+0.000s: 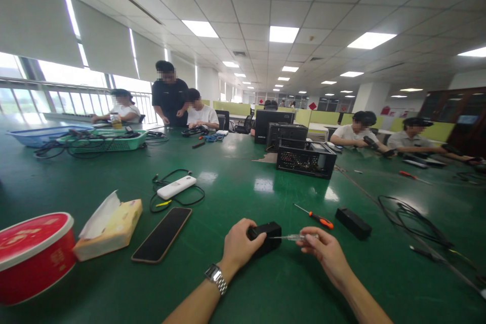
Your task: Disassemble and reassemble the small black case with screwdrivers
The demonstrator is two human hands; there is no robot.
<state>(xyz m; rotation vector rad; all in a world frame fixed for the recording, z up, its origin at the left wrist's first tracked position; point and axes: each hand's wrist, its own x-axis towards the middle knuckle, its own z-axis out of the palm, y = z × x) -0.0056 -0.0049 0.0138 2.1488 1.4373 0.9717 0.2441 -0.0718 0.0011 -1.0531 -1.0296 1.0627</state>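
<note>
My left hand, with a silver watch on its wrist, is wrapped round a small black box low in the middle of the head view. From the right, my right hand pinches a thin screwdriver by its clear handle. The shaft points left and its tip meets the box's right end; whether it sits in a screw or gap is too small to tell. Beyond my right hand lie an orange-and-black screwdriver and a second black box.
On the green table a phone, tissue pack and red tub stand left. A white power bank-like device lies by a cable. Farther off are an open computer case, baskets and several people. Cables lie right.
</note>
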